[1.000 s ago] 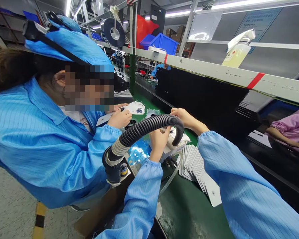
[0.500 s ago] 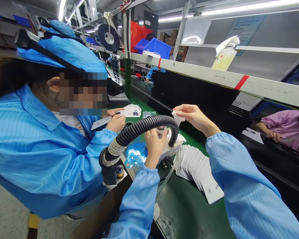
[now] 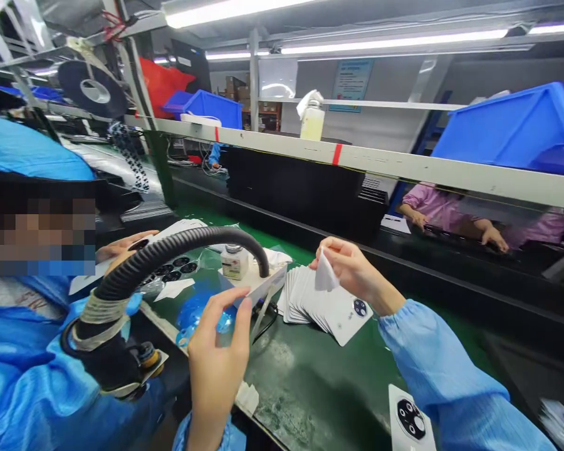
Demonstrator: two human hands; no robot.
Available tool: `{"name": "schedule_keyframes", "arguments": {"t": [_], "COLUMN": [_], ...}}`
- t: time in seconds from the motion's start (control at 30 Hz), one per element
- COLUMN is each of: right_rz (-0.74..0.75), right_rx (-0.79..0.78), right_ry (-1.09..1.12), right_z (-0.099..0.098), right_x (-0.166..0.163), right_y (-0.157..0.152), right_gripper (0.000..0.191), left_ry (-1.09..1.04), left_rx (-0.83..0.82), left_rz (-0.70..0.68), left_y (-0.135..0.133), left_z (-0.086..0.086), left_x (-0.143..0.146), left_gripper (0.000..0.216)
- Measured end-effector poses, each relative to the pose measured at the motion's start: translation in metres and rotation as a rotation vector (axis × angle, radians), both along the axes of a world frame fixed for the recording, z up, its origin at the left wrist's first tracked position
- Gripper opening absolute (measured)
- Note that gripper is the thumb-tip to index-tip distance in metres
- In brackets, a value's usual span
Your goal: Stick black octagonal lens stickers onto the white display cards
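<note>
My right hand pinches a small white wipe above a fanned stack of white cards on the green bench. My left hand is raised in front of me, fingers apart, holding nothing, just short of a white tray that carries a small bottle. A black ribbed hose arches over that tray. Another white card with a black round part lies near my right sleeve.
A co-worker in blue sits close at my left, hands on a sheet of black round parts. A white rail with a spray bottle and blue bins runs across. People in pink sleeves work opposite.
The view swung right. My left hand came off the bottle on the tray and rose open. My right hand carried the white wipe down over the fanned cards.
</note>
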State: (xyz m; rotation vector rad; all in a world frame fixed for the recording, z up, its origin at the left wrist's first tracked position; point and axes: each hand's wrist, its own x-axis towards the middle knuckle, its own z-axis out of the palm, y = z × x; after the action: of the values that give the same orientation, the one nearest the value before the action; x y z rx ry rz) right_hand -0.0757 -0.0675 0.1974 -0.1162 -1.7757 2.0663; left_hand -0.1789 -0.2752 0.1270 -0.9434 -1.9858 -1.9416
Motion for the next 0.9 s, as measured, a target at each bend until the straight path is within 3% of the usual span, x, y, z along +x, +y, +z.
{"name": "schedule_keyframes", "arguments": {"t": [0.17,0.27,0.47,0.6,0.73,0.9], "right_rz": [0.003,-0.052,-0.242,-0.423,-0.634,-0.729], "right_rx": [-0.090,-0.131,-0.206,-0.149,-0.017,0.072], "right_ry": [-0.045,-0.072,-0.080,-0.057,-0.146,-0.272], "right_z": [-0.017,-0.023,-0.036,-0.051,-0.081,-0.142], "right_x": [0.069,0.109,0.180,0.215,0.241,0.261], "right_y": [-0.034,-0.045,-0.052,-0.056,-0.055,-0.042], "right_gripper": [0.026,0.024,0.019,0.021,0.024,0.022], "left_ry": [-0.015,-0.029,0.014,-0.066,-0.082,0.180], "left_rx": [0.106,0.102,0.049,-0.080,-0.285,-0.546], "left_rz": [-0.494,-0.695,-0.871,-0.969,-1.156,-1.257], "left_y": [0.034,0.054,0.078,0.095,0.113,0.116], "left_z": [0.016,0.018,0.016,0.010,-0.016,-0.080], "left_x": [0.070,0.098,0.143,0.170,0.183,0.173], "left_gripper": [0.017,0.024,0.006,0.005,0.013,0.035]}}
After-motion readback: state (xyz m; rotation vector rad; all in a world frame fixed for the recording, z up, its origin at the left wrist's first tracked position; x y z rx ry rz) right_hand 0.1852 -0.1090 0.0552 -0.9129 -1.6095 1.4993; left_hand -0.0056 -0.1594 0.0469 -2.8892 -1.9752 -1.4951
